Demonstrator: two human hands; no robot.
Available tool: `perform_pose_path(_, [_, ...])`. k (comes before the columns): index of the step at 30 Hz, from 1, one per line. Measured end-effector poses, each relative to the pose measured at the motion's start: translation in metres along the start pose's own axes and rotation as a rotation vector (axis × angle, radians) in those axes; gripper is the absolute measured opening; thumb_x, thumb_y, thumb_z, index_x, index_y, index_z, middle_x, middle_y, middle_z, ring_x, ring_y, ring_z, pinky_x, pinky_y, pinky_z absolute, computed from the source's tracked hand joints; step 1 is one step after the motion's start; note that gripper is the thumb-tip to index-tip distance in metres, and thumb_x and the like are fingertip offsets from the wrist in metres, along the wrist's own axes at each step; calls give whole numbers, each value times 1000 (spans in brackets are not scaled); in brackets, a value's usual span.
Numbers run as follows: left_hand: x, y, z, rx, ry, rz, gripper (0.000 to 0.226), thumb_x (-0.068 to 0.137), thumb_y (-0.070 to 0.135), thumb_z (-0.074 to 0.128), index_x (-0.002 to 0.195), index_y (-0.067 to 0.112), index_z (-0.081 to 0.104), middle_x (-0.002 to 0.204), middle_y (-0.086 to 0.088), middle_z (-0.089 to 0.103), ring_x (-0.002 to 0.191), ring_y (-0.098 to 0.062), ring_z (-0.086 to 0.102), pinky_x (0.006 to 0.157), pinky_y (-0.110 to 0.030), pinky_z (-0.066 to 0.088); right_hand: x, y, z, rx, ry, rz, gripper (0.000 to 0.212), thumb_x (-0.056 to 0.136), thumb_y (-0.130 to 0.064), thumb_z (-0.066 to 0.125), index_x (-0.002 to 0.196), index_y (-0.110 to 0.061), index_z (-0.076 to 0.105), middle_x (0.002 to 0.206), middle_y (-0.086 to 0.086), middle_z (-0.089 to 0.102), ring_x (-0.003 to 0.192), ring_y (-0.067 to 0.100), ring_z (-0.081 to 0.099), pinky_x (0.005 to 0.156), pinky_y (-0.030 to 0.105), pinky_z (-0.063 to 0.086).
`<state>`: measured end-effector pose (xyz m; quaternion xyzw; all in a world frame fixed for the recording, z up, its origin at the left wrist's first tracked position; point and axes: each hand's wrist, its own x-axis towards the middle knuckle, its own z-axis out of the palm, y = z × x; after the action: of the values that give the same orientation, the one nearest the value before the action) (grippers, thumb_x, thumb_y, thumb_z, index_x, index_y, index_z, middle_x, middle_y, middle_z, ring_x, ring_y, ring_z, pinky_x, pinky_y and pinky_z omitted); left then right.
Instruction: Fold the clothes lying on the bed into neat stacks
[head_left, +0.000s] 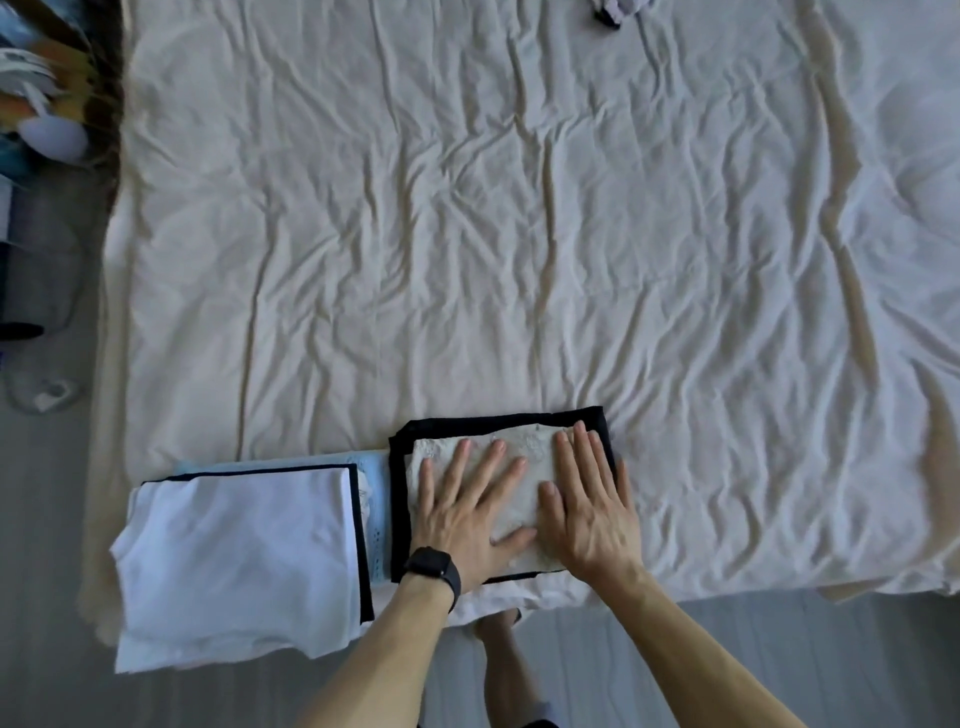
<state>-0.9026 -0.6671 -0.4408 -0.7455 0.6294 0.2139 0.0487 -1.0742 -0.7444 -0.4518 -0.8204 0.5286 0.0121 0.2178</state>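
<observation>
One bed (519, 234), covered by a wrinkled cream sheet, fills nearly the whole view, with grey floor (779, 649) along its near edge and left side. At the near left corner lies the larger stack: a folded white garment (239, 561) on top, its loose lower end hanging past the near edge. A thin black layer (363, 545) shows along its far and right sides, and a light blue garment (379, 499) peeks out beneath on the right.

Just beside it to the right, near the middle of the near edge, sits the second stack. A folded black garment (498, 418) forms its frame, and a smaller pale cream piece with a faint pattern (530, 441) lies squarely on top of it. A strip of white cloth (519, 592) sticks out below the black at the bed's near edge.

Both hands lie flat on the cream piece. The left hand (467, 519) has its fingers straight and spread, pressing the left half; the right hand (592, 509) presses the right half, fingers straight and close together, reaching onto the black border. A black watch (434, 566) circles the left wrist.

At the far edge a small dark and lilac clump of clothing (618, 10) is only partly in view.
</observation>
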Motion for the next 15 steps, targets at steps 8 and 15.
perform_pose_path(8, [20,-6,41,-9,82,-6,87,81,81,40,156,47,11,166,16,5,154,-26,6,117,-65,6,18,26,40,48,5,17,67,102,-52,24,162,-24,16,169,-4,13,155,10,9,124,47,15])
perform_pose_path(15, [19,-4,42,15,110,21,87,80,79,41,156,46,14,166,15,6,154,-26,9,117,-66,9,15,26,41,96,40,41,66,101,-55,20,162,-32,7,170,-6,7,156,10,4,125,45,11])
